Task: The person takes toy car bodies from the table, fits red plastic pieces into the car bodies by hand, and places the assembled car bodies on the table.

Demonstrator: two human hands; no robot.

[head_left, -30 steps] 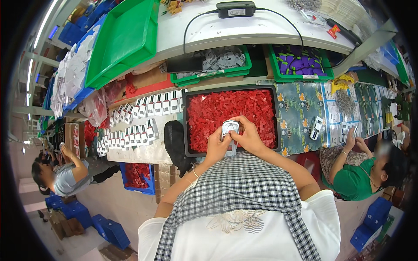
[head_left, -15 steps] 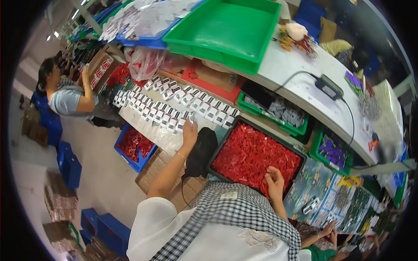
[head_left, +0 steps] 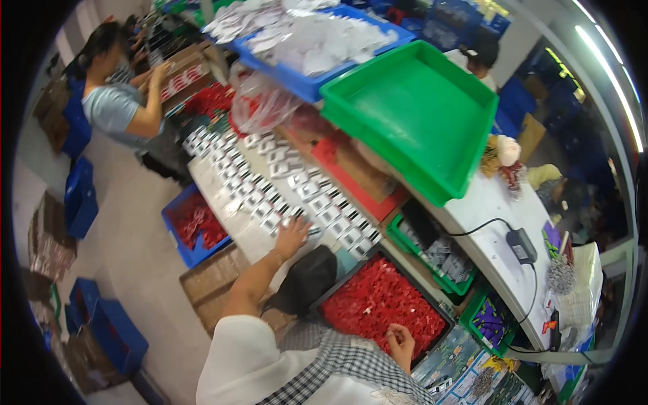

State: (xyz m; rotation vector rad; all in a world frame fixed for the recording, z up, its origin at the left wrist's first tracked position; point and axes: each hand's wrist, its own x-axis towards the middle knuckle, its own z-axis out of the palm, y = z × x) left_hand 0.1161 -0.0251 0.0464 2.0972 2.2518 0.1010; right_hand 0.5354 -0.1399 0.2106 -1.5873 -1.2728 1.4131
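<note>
My left hand (head_left: 292,236) reaches over the near end of rows of small white pieces with black bands (head_left: 331,214). Its fingers are spread and rest on the closest pieces. Over the front right part of a black tray (head_left: 414,283) is my right hand (head_left: 401,342), with thumb and fingertips drawn together. Whatever they pinch, if anything, is too small to make out. Small red plastic parts (head_left: 371,304) fill the tray. Between my left forearm and the tray sits a dark rounded object (head_left: 307,280).
A green tray (head_left: 418,115) and a blue bin of white pieces (head_left: 297,77) stand on the shelf beyond. Below the table's left edge is a blue bin (head_left: 177,246) with red parts. A person (head_left: 121,111) works at the far left. A black adapter (head_left: 521,246) lies right.
The view has turned, shifting the scene. My left hand's fingers have spread out over the near white pieces. My right hand stays over the red parts, fingers still curled.
</note>
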